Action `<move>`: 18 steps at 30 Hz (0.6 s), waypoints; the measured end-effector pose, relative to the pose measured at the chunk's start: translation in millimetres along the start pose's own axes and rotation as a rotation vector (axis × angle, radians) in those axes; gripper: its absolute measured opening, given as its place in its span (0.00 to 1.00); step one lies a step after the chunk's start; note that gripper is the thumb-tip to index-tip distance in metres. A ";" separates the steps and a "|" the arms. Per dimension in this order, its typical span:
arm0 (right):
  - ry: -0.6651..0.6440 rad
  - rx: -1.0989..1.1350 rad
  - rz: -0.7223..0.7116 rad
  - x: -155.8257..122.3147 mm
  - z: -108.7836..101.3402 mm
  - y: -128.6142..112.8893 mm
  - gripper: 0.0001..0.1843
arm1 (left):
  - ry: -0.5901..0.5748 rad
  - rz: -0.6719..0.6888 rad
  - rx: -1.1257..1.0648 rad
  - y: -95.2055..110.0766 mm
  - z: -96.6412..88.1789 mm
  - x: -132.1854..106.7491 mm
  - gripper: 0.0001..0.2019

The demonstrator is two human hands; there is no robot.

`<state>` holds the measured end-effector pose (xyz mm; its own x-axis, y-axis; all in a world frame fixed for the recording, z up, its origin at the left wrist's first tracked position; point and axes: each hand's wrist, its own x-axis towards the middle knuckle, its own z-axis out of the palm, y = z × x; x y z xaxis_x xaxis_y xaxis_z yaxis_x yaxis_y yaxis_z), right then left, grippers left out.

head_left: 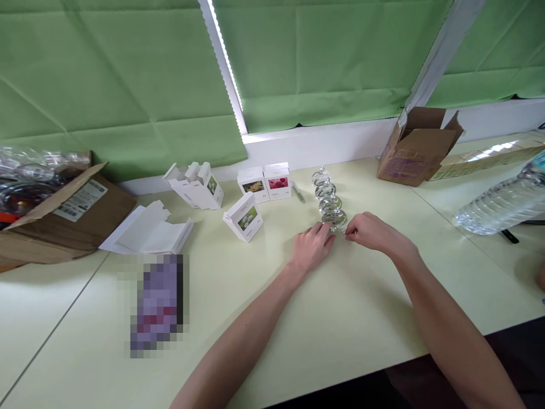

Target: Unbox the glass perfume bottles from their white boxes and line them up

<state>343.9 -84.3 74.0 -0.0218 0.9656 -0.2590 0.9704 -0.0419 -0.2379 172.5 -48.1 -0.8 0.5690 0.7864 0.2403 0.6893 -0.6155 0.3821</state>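
A clear, shiny piece (328,199) made of several rounded bulges in a line reaches from the hands towards the window; whether it is one body or separate parts I cannot tell. At its near end, the curled fingers of my left hand (313,245) grip the lowest bulge. My right hand (371,230) is closed in a pinch just right of that end. Something small and clear shows by its fingertips, too small to name. A pen-like clear tube (298,192) lies left of the bulges.
Small white boxes with pictures (246,218) stand left of centre, near an opened white carton (153,230). A brown box of clear items (63,210) sits far left, beyond a blurred purple patch (157,301). Rightward are an open cardboard box (415,153) and a large water bottle (502,196).
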 end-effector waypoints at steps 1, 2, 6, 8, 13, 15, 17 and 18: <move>-0.007 -0.003 -0.001 0.5 0.5 -0.6 0.16 | 0.024 -0.006 -0.012 -0.1 -1.5 -0.3 0.13; -0.008 -0.004 -0.003 1.0 1.0 -1.2 0.17 | 0.056 -0.013 -0.028 -0.3 -3.6 -0.3 0.13; 0.009 -0.007 -0.005 1.1 0.7 -2.0 0.20 | 0.209 -0.047 -0.126 -3.2 -19.0 0.9 0.12; 0.013 -0.004 -0.013 0.8 -0.1 -0.4 0.20 | 0.268 -0.040 -0.189 -6.2 -29.8 0.8 0.11; -0.016 0.009 0.014 2.4 0.9 9.2 0.21 | 0.365 0.066 -0.244 -16.4 -63.8 -4.4 0.11; -0.010 0.008 0.038 2.4 2.8 13.5 0.23 | 0.447 0.104 -0.233 -22.1 -82.4 -6.2 0.11; 0.007 0.015 0.043 0.9 4.8 17.5 0.26 | 0.561 0.121 -0.236 -29.7 -105.5 -7.0 0.10; 0.014 0.024 0.019 -0.4 5.8 19.6 0.27 | 0.620 0.116 -0.244 -34.5 -118.6 -7.3 0.10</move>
<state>361.5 -87.0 64.1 0.0003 0.9681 -0.2507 0.9644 -0.0666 -0.2559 91.4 -26.4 90.1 0.2207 0.6448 0.7318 0.4768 -0.7258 0.4958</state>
